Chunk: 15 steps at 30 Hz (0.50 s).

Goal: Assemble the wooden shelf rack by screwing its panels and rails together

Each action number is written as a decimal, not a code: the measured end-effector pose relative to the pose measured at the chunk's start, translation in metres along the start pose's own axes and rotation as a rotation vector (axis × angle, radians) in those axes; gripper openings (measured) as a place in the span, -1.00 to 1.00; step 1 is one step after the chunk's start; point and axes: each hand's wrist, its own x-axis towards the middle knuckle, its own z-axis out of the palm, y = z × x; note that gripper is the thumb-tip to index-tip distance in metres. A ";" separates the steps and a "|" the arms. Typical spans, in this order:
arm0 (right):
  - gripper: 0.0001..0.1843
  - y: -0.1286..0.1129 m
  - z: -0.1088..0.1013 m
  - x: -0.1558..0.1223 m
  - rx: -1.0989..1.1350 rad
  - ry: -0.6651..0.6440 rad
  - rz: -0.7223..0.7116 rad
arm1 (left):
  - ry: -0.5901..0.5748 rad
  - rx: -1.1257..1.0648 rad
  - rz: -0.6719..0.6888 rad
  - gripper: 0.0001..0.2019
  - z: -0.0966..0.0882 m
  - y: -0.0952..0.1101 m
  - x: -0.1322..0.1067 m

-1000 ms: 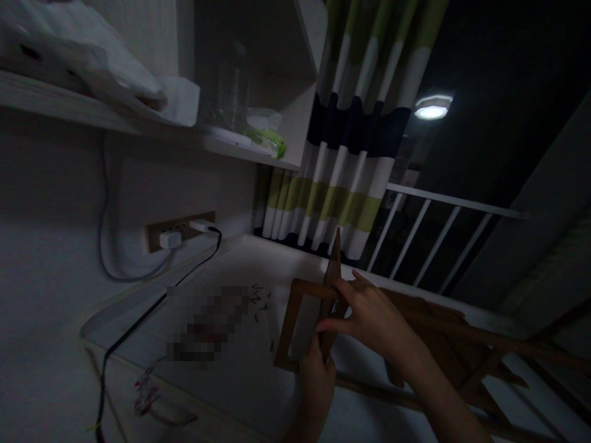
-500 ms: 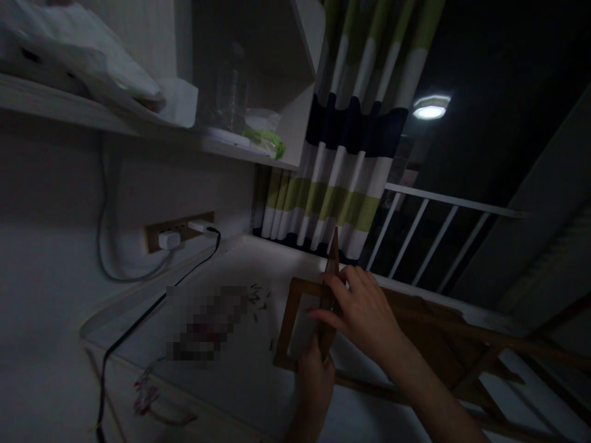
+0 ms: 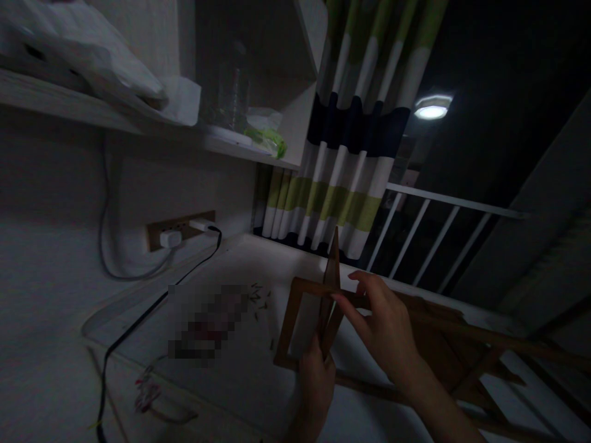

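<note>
In the dim head view my left hand (image 3: 316, 378) is closed around the lower end of an upright wooden piece (image 3: 331, 277) that rises from a brown wooden frame (image 3: 289, 326) lying on the white surface (image 3: 258, 369). Just to the right of that piece, my right hand (image 3: 385, 326) has its fingers stretched out and apart, the fingertips touching or nearly touching the frame's top bar. Nothing is visible in the right hand.
Several small dark screws or nails (image 3: 258, 295) lie left of the frame. More wooden bars (image 3: 484, 351) stretch to the right. A black cable (image 3: 138, 323) runs from a wall socket (image 3: 178, 231). A shelf (image 3: 138, 123), a striped curtain (image 3: 346, 154) and a white railing (image 3: 438, 227) stand behind.
My right hand has let go of the upright wooden piece and drawn slightly right, its fingers opening. The left hand keeps its grip low on the piece.
</note>
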 end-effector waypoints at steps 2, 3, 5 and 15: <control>-0.76 0.005 0.003 -0.006 -0.126 0.070 -0.050 | -0.004 0.008 -0.005 -0.45 0.000 0.000 0.000; -0.77 0.007 0.005 -0.008 -0.192 0.097 -0.082 | -0.007 0.014 -0.007 -0.46 0.000 0.000 0.000; -0.77 0.009 0.008 -0.011 -0.303 0.142 -0.152 | -0.008 0.023 0.003 -0.46 0.001 -0.001 0.000; -0.94 0.011 0.013 -0.025 -0.305 0.285 -0.373 | 0.025 0.014 0.069 -0.47 0.003 -0.005 0.001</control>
